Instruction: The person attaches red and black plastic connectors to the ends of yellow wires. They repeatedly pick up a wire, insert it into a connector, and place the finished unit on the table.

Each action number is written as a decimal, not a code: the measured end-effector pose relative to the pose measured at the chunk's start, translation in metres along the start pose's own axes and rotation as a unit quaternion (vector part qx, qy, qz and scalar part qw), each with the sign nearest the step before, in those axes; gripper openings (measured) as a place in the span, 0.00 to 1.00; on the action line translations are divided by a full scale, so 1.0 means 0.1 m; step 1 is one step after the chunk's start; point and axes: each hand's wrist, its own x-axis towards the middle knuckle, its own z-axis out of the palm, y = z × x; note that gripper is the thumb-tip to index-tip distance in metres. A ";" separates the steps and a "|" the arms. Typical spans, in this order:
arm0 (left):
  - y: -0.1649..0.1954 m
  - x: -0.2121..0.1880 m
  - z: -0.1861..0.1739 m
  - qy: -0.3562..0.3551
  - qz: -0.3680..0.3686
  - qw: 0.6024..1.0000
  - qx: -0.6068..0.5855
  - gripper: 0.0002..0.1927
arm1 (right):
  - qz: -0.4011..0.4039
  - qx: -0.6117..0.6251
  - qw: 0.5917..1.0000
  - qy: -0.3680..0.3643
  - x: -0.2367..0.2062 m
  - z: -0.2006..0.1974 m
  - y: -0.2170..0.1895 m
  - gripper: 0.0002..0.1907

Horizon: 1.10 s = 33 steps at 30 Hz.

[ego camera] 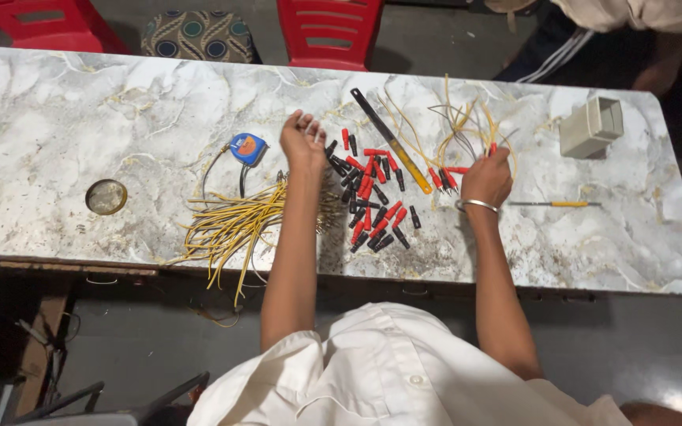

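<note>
Left hand point(302, 139) open over plugs point(372, 193); right hand point(486, 178) seemingly pinching yellow wires point(467, 126).

- the table point(57, 118) runs across the view, and the person stands at its near edge.
- a bundle of wires point(230, 225) lies near the front edge, left of the left hand point(303, 142).
- a tape measure point(247, 148) lies behind the bundle, just left of this hand.
- a round lid point(106, 196) lies far left, well apart from the rest.
- a heap of plug connectors point(372, 197) lies between the two arms.
- a long tool point(391, 141) lies slanted behind the heap.
- the right hand point(487, 177) is on loose wires point(459, 122), right of the heap.
- a screwdriver point(554, 204) lies just right of the right hand.
- a small box point(591, 126) stands near the right end.
- two chairs point(329, 31) stand behind the table.
</note>
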 end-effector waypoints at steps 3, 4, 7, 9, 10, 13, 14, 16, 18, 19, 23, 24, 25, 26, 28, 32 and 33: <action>0.00 -0.04 0.09 -0.040 0.005 0.999 0.010 0.10 | -0.150 0.015 0.988 0.031 -0.01 0.09 -0.18 0.11; 0.01 -0.07 0.12 -0.048 0.012 0.999 0.018 0.10 | -0.149 -0.006 0.989 0.002 -0.06 0.15 -0.23 0.10; -0.02 -0.14 0.15 -0.061 0.017 0.997 0.046 0.10 | -0.147 -0.083 0.983 -0.068 -0.22 0.33 -0.26 0.15; -0.11 -0.14 0.17 -0.066 0.008 0.996 0.064 0.10 | -0.140 -0.109 0.979 -0.102 -0.26 0.39 -0.23 0.18; -0.19 -0.14 0.18 -0.068 -0.001 0.995 0.072 0.10 | -0.134 -0.107 0.978 -0.115 -0.26 0.39 -0.20 0.19; -0.62 -0.13 0.23 -0.145 -0.029 0.984 0.097 0.07 | -0.113 -0.093 0.979 -0.144 -0.15 0.33 -0.15 0.24; -0.81 -0.12 0.26 -0.181 -0.037 0.977 0.104 0.06 | -0.108 -0.086 0.979 -0.152 -0.10 0.30 -0.14 0.27; -1.26 -0.19 0.28 -0.145 -0.061 0.935 0.318 0.07 | -0.107 -0.089 0.980 -0.144 0.00 0.21 -0.13 0.31; -1.69 -0.29 0.25 -0.186 -0.119 0.879 0.424 0.13 | -0.100 -0.081 0.983 -0.133 0.09 0.14 -0.07 0.30; -1.89 -0.34 0.22 -0.184 -0.153 0.857 0.456 0.14 | -0.093 -0.073 0.985 -0.125 0.13 0.11 0.00 0.26; -2.52 -0.46 0.17 -0.131 -0.147 0.768 0.609 0.13 | 0.042 -0.086 0.995 -0.029 0.37 0.05 0.44 0.22; -2.63 -0.46 0.20 -0.125 -0.120 0.724 0.667 0.14 | 0.043 -0.069 0.993 -0.083 0.43 0.05 0.56 0.23; -2.69 -0.44 0.23 -0.118 -0.092 0.675 0.723 0.16 | 0.046 -0.051 0.988 -0.137 0.48 0.06 0.65 0.23; -2.76 -0.44 0.25 -0.110 -0.064 0.621 0.773 0.18 | 0.049 -0.032 0.980 -0.191 0.53 0.06 0.74 0.24; -2.85 -0.41 0.31 -0.108 0.002 0.609 0.786 0.23 | 0.042 -0.029 0.984 -0.172 0.64 0.06 0.86 0.21; -3.01 -0.47 0.41 -0.085 -0.011 0.585 0.806 0.34 | -0.019 0.015 0.996 -0.082 0.89 -0.02 0.97 0.13; -3.06 -0.50 0.43 -0.080 0.003 0.586 0.806 0.36 | -0.077 0.038 0.993 -0.078 0.97 -0.03 0.96 0.10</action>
